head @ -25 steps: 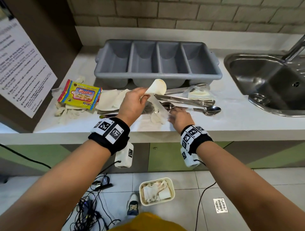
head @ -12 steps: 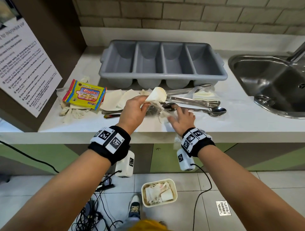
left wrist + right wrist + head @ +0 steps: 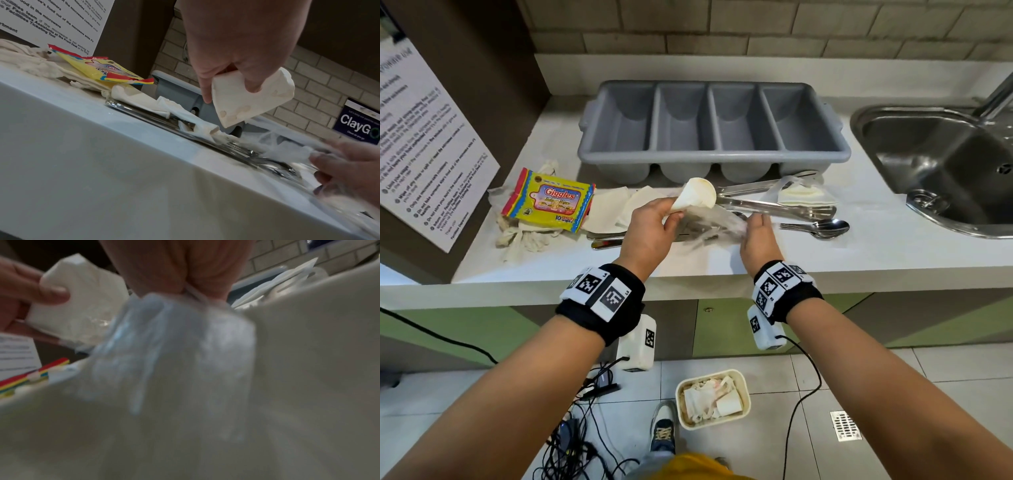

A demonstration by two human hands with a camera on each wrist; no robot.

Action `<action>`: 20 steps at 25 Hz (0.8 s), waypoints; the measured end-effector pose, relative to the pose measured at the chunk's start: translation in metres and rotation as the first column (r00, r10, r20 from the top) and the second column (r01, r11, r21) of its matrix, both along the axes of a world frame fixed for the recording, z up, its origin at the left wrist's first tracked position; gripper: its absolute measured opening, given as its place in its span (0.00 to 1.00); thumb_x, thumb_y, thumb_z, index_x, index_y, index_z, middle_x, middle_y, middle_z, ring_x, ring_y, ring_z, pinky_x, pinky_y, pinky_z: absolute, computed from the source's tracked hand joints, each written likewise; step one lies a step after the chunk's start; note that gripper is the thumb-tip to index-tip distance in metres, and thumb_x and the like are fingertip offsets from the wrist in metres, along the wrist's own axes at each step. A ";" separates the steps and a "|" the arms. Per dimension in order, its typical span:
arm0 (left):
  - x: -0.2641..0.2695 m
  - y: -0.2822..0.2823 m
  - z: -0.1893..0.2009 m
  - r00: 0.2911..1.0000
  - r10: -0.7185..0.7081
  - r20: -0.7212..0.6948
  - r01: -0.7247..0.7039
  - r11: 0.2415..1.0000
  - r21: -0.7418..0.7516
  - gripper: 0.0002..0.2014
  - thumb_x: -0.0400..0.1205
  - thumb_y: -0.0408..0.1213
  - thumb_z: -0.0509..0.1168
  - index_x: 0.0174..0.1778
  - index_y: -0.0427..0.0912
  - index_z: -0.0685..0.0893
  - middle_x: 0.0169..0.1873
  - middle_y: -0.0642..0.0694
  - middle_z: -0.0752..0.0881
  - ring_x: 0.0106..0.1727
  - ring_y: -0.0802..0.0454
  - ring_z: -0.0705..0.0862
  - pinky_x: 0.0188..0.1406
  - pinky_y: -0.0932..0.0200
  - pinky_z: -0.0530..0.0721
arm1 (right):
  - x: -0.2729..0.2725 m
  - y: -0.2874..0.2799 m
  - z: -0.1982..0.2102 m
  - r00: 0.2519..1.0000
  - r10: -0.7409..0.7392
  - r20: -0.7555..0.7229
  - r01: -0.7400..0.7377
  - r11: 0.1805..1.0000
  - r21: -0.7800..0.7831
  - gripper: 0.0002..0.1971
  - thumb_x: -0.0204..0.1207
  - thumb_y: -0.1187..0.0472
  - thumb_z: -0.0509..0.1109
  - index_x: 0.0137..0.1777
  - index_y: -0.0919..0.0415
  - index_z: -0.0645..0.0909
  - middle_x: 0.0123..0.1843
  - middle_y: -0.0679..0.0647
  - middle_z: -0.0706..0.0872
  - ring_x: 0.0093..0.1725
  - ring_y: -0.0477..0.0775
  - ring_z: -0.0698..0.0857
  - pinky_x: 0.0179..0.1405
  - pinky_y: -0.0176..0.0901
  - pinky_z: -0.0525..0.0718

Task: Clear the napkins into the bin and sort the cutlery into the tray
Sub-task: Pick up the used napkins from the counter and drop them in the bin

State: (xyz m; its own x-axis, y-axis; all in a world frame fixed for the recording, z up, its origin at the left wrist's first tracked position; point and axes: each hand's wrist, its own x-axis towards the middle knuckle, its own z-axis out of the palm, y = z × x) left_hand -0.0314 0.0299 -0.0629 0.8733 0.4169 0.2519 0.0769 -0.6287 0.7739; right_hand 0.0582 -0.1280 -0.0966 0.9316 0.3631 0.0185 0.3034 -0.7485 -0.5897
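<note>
My left hand (image 3: pixel 674 215) holds a folded white napkin (image 3: pixel 697 198) up over the counter, thumb and fingers pinching it (image 3: pixel 252 99). Just to its right, my right hand (image 3: pixel 756 221) pinches a clear plastic wrapper (image 3: pixel 174 331) that stretches, blurred, toward the napkin. Under and behind the hands lie metal cutlery: long pieces (image 3: pixel 767 205) and spoons (image 3: pixel 823 228). The grey four-compartment tray (image 3: pixel 712 161) stands behind with nothing in it. The cream bin (image 3: pixel 744 387) sits on the floor below with napkins inside.
More napkins (image 3: pixel 613 210), a yellow wipes pack (image 3: pixel 551 200) and a crumpled cloth (image 3: pixel 524 236) lie at the left. Another wrapped napkin (image 3: pixel 803 196) rests on the cutlery. A steel sink (image 3: pixel 945 164) is at the right. Cables (image 3: pixel 582 442) and a shoe (image 3: pixel 663 428) are on the floor.
My right hand opened its fingers over the counter, then took hold of the clear wrapper and lifted slightly. The left hand keeps the napkin raised in about the same place.
</note>
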 end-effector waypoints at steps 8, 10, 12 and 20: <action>0.011 0.000 0.006 0.999 0.043 -0.032 -0.042 0.999 0.023 0.14 0.81 0.31 0.61 0.61 0.36 0.84 0.55 0.37 0.87 0.56 0.43 0.82 0.47 0.73 0.68 | 0.014 -0.019 0.045 0.978 -0.205 0.027 0.181 0.914 0.363 0.20 0.74 0.81 0.54 0.63 0.67 0.74 0.59 0.66 0.81 0.54 0.56 0.78 0.55 0.33 0.71; 0.012 -0.002 0.007 0.999 0.042 -0.029 -0.041 0.999 0.008 0.13 0.81 0.31 0.61 0.61 0.36 0.84 0.55 0.37 0.87 0.52 0.48 0.81 0.45 0.74 0.67 | 0.016 -0.024 0.051 0.972 -0.216 0.090 0.173 0.921 0.348 0.23 0.72 0.82 0.52 0.61 0.68 0.78 0.62 0.67 0.78 0.60 0.61 0.78 0.58 0.25 0.66; 0.011 -0.006 0.010 0.999 0.042 -0.010 -0.042 0.999 -0.005 0.13 0.81 0.30 0.61 0.59 0.35 0.84 0.52 0.36 0.87 0.49 0.52 0.78 0.43 0.74 0.67 | 0.019 -0.030 0.056 0.962 -0.249 0.111 0.200 0.921 0.335 0.20 0.72 0.82 0.51 0.59 0.72 0.79 0.63 0.69 0.77 0.63 0.63 0.78 0.59 0.27 0.66; 0.009 -0.048 0.029 0.992 0.026 0.125 -0.024 1.000 -0.017 0.11 0.80 0.31 0.63 0.57 0.34 0.85 0.51 0.35 0.88 0.51 0.46 0.83 0.46 0.70 0.72 | 0.012 -0.085 0.071 0.928 -0.351 0.124 0.236 0.813 0.533 0.09 0.77 0.75 0.56 0.55 0.72 0.72 0.58 0.68 0.78 0.50 0.59 0.81 0.50 0.27 0.83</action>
